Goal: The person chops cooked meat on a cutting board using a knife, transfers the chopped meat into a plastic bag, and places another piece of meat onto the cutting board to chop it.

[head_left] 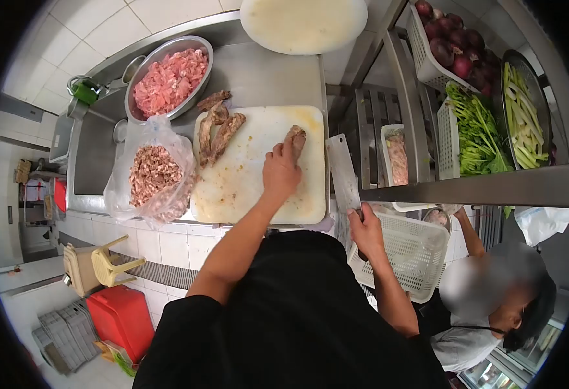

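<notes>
On the white cutting board (232, 198), my left hand (282, 172) has its fingers closed round a brown strip of meat (296, 134), near the board's right side. My right hand (366, 232) grips the handle of a cleaver (343, 170), its broad blade pointing away from me just off the board's right edge. Two more brown meat strips (219, 136) lie at the board's upper left, and another strip (214, 100) rests beyond its edge. Left of the board, a clear plastic bag (117, 188) holds chopped meat (153, 172).
A metal bowl of sliced pink meat (171, 81) stands by the sink (99, 152). A round pale board (304, 26) lies at the back. Shelves at right hold red onions (456, 42) and greens (472, 133). A co-worker (472, 343) stands close on my right, beside a white basket (404, 253).
</notes>
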